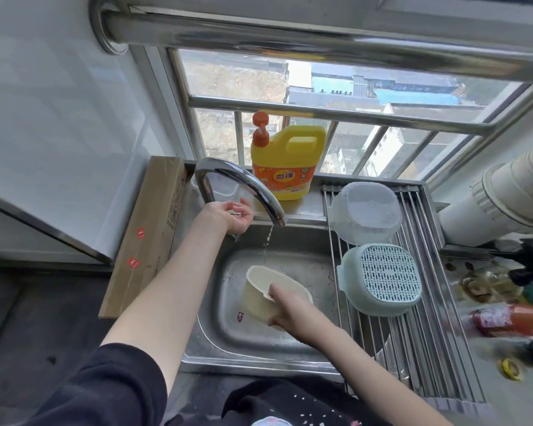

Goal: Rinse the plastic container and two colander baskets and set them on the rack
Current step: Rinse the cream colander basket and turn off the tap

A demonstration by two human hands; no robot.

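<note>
A cream colander basket (260,290) is tilted inside the steel sink (216,333), and my right hand (286,312) grips its near rim. A thin stream of water falls from the curved tap (243,182) just behind the basket. My left hand (233,218) is at the tap's base, fingers curled around what seems to be the handle, which is mostly hidden. On the roll-up rack (428,348) over the sink's right side, a clear plastic container (365,212) lies upside down at the back. A pale green colander basket (382,278) lies upside down in front of it.
A yellow dish-soap jug (286,161) stands on the ledge behind the tap. A long cardboard box (148,232) leans left of the sink. Bottles (511,319) and dark items crowd the counter at the right. A white duct (505,195) crosses the upper right. Window bars close off the back.
</note>
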